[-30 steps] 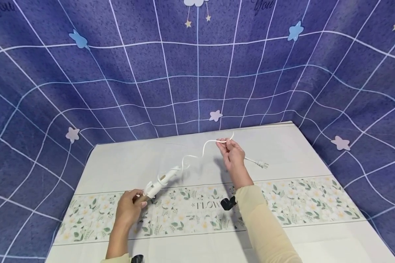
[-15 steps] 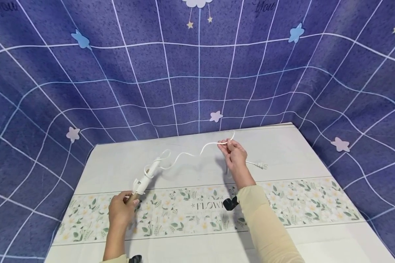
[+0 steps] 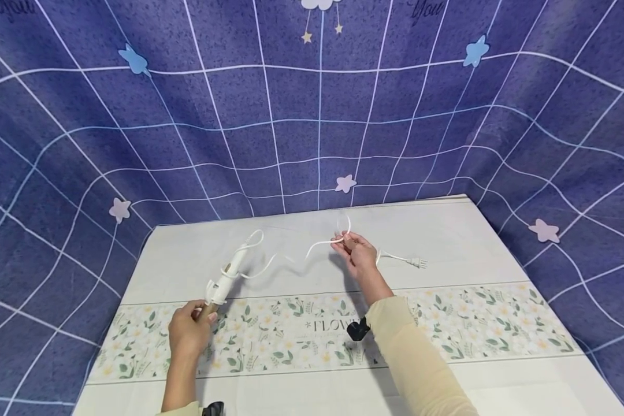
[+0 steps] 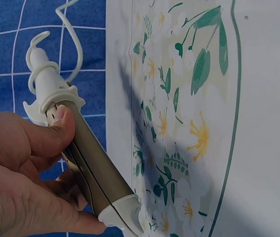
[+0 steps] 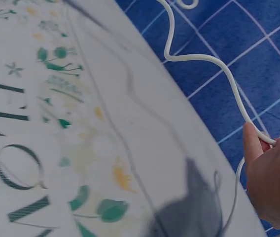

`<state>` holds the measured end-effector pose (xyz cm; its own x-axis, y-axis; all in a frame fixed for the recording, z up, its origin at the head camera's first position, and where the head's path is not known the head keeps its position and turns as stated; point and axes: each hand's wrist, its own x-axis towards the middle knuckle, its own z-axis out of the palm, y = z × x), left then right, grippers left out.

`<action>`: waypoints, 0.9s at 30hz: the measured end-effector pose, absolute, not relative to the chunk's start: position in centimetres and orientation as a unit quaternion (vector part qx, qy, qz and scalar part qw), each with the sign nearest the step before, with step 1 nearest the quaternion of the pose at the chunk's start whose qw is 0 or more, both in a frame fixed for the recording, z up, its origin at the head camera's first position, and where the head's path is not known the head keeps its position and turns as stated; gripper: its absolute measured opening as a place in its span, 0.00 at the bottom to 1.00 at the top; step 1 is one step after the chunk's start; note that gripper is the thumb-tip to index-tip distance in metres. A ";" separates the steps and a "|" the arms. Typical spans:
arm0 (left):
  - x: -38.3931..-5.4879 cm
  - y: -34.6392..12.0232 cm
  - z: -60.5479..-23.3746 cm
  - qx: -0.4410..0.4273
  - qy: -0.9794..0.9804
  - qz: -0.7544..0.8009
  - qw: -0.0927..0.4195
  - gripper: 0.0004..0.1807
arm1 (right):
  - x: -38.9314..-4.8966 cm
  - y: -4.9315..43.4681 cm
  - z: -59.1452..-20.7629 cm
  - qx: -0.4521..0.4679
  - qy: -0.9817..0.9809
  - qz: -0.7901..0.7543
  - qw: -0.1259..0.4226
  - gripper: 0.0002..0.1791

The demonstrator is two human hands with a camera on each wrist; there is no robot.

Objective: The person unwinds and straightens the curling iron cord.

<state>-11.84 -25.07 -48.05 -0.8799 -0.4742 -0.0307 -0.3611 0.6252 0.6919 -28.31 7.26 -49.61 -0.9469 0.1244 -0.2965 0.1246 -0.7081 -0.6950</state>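
Note:
A curling iron (image 3: 231,273), with a white handle and a bronze-gold barrel (image 4: 98,158), slants up and away from my left hand (image 3: 187,332). The left thumb and fingers grip the barrel just below the handle. A thin white power cord (image 3: 260,274) loops loosely around the handle and stretches in waves to my right hand (image 3: 363,261). Thumb and fingertips of the right hand pinch the cord, seen also in the right wrist view as a bent white cord (image 5: 199,57). Past the right hand, the cord's plug (image 3: 418,263) hangs or lies to the right; I cannot tell which.
Beneath both hands is a table with a white cloth (image 3: 447,231) that has a flower-printed band (image 3: 489,323). A blue curtain (image 3: 291,138) with a grid and stars encloses its back and sides. Black wrist mounts (image 3: 357,329) sit at the sleeves.
The left hand has shifted left and turned the curling iron more upright, with its handle end now pointing farther away. The cord's loops on the handle have loosened. The right hand has moved slightly left and nearer.

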 end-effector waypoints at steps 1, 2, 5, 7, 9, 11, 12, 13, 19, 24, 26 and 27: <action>-11.9 -25.0 -48.0 0.235 -0.897 -0.365 0.079 0.20 | -28.3 7.1 -49.9 0.162 0.386 -0.908 0.003 0.16; -11.9 -25.0 -47.9 0.236 -0.896 -0.366 0.081 0.20 | -28.2 7.0 -50.1 0.161 0.391 -0.906 0.007 0.16; -12.0 -24.9 -47.7 0.235 -0.896 -0.369 0.083 0.21 | -28.1 6.7 -50.6 0.160 0.402 -0.901 0.017 0.18; -12.0 -24.9 -47.7 0.234 -0.895 -0.369 0.083 0.21 | -28.1 6.5 -50.9 0.160 0.407 -0.899 0.021 0.20; -12.1 -24.9 -47.7 0.231 -0.896 -0.370 0.083 0.21 | -28.0 6.3 -51.1 0.163 0.412 -0.896 0.025 0.20; -12.1 -25.0 -47.7 0.230 -0.896 -0.371 0.082 0.21 | -27.9 6.2 -51.3 0.162 0.417 -0.894 0.029 0.19; -12.1 -25.0 -47.7 0.230 -0.896 -0.371 0.082 0.20 | -27.9 6.1 -51.4 0.162 0.418 -0.894 0.031 0.19; -12.1 -25.0 -47.7 0.230 -0.896 -0.371 0.083 0.20 | -27.8 6.0 -51.5 0.161 0.420 -0.892 0.032 0.19; -12.2 -24.9 -47.6 0.237 -0.895 -0.369 0.081 0.20 | -27.5 5.7 -52.0 0.165 0.425 -0.889 0.037 0.20; -12.2 -24.8 -47.5 0.236 -0.894 -0.373 0.079 0.20 | -27.3 5.5 -52.4 0.167 0.429 -0.887 0.043 0.19; -12.3 -24.8 -47.4 0.235 -0.894 -0.374 0.078 0.20 | -27.3 5.5 -52.5 0.167 0.431 -0.885 0.046 0.19; -12.3 -24.8 -47.4 0.234 -0.894 -0.375 0.078 0.20 | -27.2 5.4 -52.6 0.167 0.432 -0.885 0.048 0.19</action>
<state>-12.28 -24.80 -47.43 -0.8781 -0.4771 -0.0352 -0.3595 0.6096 0.7065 -27.25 5.44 -52.57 -0.9400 0.0597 -0.3360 0.2281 -0.6224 -0.7487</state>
